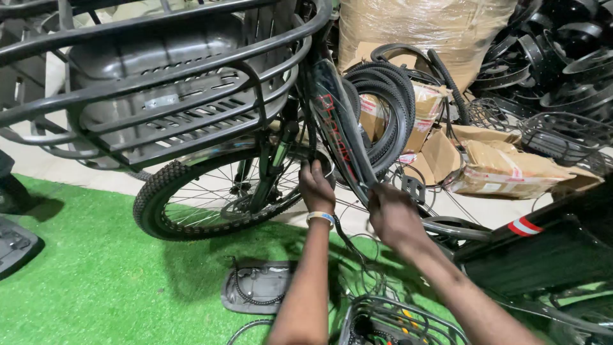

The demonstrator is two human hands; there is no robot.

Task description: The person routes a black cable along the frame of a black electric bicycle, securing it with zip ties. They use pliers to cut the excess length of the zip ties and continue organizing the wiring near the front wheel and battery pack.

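A black bicycle stands before me with a black wire front basket [159, 96] above its knobbly front wheel [191, 204]. The slanted black down tube [338, 137] has red lettering. My left hand [316, 186], with a pale band on the wrist, reaches up behind the tube near the fork and wheel; its fingers are curled and their tips are hidden. My right hand [393, 214] is closed around the lower part of the tube, where thin black cables [357, 255] hang down.
Green artificial turf [96, 275] covers the floor. A dark plastic tray with a chain [255, 287] lies below my arms, beside another wire basket [396, 322]. Spare tyres [389, 102], torn cardboard boxes [498, 166], a wrapped bale and stacked black mudguards [562, 51] fill the back right.
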